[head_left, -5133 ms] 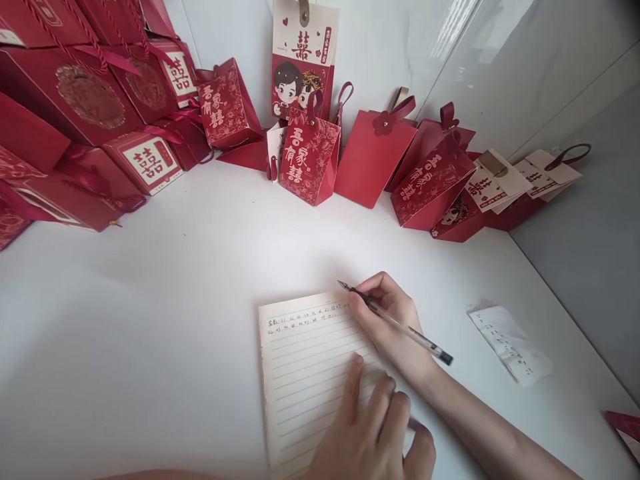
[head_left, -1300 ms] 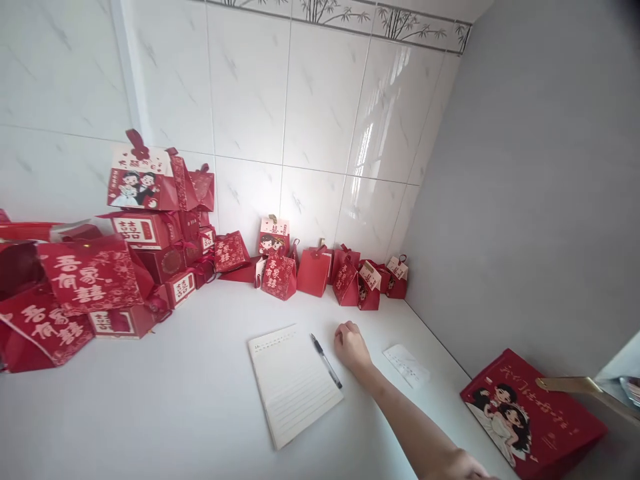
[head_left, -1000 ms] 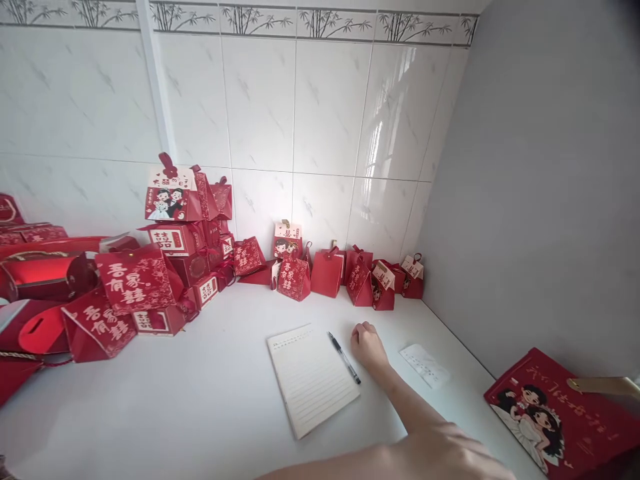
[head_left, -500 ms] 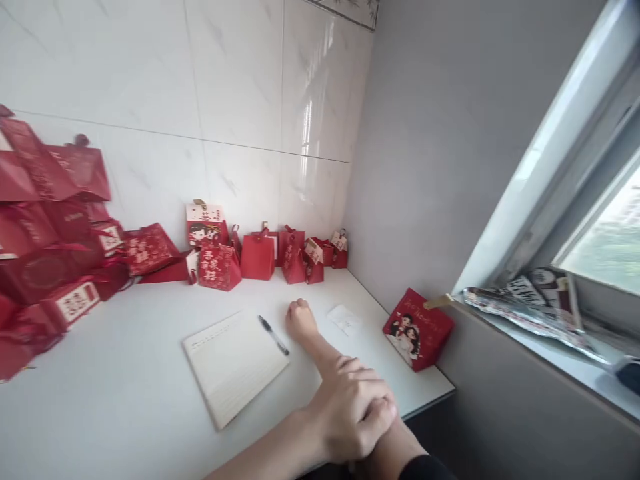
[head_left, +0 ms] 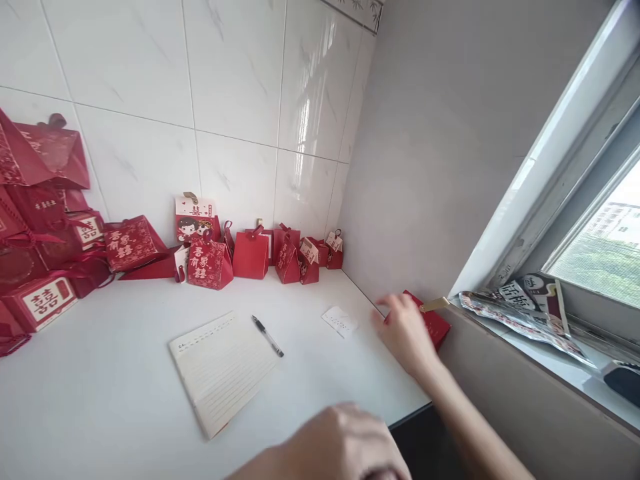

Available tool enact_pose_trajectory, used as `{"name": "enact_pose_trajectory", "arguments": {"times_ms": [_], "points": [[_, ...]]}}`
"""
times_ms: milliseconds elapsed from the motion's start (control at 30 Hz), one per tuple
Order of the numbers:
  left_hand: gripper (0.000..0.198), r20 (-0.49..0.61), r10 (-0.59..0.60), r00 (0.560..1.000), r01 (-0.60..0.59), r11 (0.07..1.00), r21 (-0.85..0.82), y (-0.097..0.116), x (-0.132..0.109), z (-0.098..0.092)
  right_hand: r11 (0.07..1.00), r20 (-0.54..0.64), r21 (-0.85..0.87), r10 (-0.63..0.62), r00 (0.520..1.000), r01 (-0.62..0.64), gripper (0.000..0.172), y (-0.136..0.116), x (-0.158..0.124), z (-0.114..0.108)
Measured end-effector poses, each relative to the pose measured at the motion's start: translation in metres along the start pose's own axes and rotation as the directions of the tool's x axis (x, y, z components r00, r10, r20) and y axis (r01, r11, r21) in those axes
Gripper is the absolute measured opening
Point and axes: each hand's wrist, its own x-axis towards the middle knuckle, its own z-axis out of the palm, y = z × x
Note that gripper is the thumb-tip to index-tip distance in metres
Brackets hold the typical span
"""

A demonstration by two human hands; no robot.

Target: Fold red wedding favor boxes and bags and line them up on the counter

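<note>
My right hand (head_left: 406, 333) is at the right side of the white table (head_left: 125, 360), fingers apart and slightly blurred. It covers much of a red gift box (head_left: 434, 325) that leans by the grey wall; whether it touches the box I cannot tell. At the bottom edge my left hand (head_left: 345, 443) is curled closed, its fingertips cut off, and what they may hold is hidden. Between the hands and the back wall lie a small white slip of paper (head_left: 340, 322), a black-capped pen (head_left: 267, 335) and an open lined notebook (head_left: 225, 373).
Several red gift boxes stand along the tiled wall, among them a plain red one (head_left: 251, 255) and a patterned one (head_left: 210, 265). A tall pile of red boxes (head_left: 47, 303) fills the left. Foil packets (head_left: 525, 327) lie on the window sill at the right.
My left hand has let go of my right forearm and moved down. My right hand has swung right, from beside the pen to in front of the red gift box, and its fingers have spread.
</note>
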Motion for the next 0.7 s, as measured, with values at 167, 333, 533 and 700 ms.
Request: {"name": "enact_pose_trajectory", "arguments": {"times_ms": [167, 333, 533, 700], "points": [[0.021, -0.297, -0.165, 0.94, 0.117, 0.978, -0.175, -0.003, 0.001, -0.058, 0.858, 0.033, -0.464, 0.265, 0.964, -0.22, 0.027, 0.051, -0.011, -0.056], [0.019, -0.475, -0.393, 0.787, 0.261, 0.91, -0.321, -0.018, 0.0, -0.083, 0.862, 0.126, -0.473, 0.271, 0.954, -0.183, 0.017, 0.079, -0.009, -0.045], [0.019, -0.459, -0.481, 0.747, 0.407, 0.876, -0.257, -0.027, -0.023, -0.109, 0.933, 0.064, -0.317, 0.201, 0.977, -0.171, 0.017, 0.046, 0.015, -0.048], [0.028, -0.621, -0.498, 0.605, 0.469, 0.854, -0.227, -0.057, -0.048, -0.123, 0.959, -0.166, 0.014, -0.276, 0.947, 0.282, 0.015, -0.051, 0.03, -0.022]]}}
